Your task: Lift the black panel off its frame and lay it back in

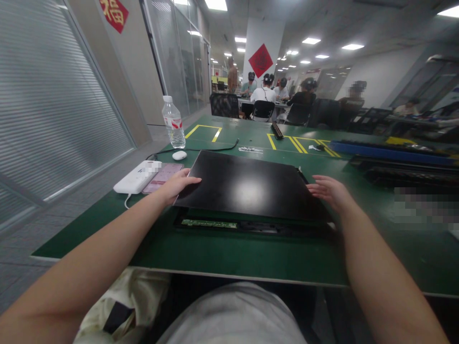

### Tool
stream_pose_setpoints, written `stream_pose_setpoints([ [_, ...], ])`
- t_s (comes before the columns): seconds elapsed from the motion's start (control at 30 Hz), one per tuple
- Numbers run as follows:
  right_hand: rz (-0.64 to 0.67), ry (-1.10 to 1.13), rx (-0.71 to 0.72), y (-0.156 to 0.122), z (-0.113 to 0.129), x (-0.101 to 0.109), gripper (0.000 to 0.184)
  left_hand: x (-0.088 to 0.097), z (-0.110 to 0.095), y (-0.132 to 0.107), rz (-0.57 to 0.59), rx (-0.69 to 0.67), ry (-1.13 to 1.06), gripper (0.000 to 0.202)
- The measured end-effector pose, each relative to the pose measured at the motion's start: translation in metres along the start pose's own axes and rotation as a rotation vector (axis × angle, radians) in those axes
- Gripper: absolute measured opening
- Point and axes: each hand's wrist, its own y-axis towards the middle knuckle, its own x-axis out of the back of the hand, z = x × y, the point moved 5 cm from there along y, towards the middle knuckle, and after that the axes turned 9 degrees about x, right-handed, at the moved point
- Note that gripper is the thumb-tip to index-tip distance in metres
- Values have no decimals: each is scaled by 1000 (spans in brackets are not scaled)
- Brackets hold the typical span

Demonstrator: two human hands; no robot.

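Far left of the green table (222, 260): a white power bank (137, 177) is seen lying flat, with a phone (163, 174) touching its right side. Behind them a clear water bottle (173, 122) stands upright, a white mouse (179, 155) lies just in front of it, and a black cable (201, 149) is run along the table toward the middle.

Left hand (177, 185): it is placed at the left near corner of the black panel (247, 186). The thumb is laid on the top face and the fingers are closed together on the edge, so the panel is gripped there.

Centre: the black panel is found in the middle of the table, directly ahead of the person, glossy side up, with a ceiling light reflected in it. Its near edge is raised clear of a dark base (258, 228), in which a green circuit strip (210, 223) is exposed at the left.

Right hand (330, 191): it is held at the panel's right edge, with the fingers apart and stretched toward it. Whether the edge is actually touched cannot be told.

Right: a long blue tray (390, 152) and dark trays (405, 176) are set well apart from the panel. Yellow tape lines (297, 143) are marked on the far table surface.

Background: seated people (265, 93) are noted at another table.
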Motion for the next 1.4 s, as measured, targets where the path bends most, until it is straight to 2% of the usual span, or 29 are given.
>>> stream_pose_setpoints([
  [0.23, -10, -35, 12, 2, -1, 2, 23, 2, 0, 1, -15, 4, -9, 34],
  [0.57, -28, -50, -60, 4, -7, 4, 17, -1, 0, 3, 122, -5, -77, 31],
  [0.77, -50, -42, -65, 3, -6, 6, 11, -4, 3, 6, 182, -16, -111, 39],
  [1.03, -95, -87, -51, 3, -4, 9, 8, -1, 3, 7, 139, -70, -96, 51],
  [1.23, -103, -209, 41, 6, -5, 8, 9, -1, 5, 10, 144, -119, -30, 52],
  [1.4, -78, -492, 189, 9, -4, 7, 11, 0, 7, 11, 144, -127, 19, 50],
])
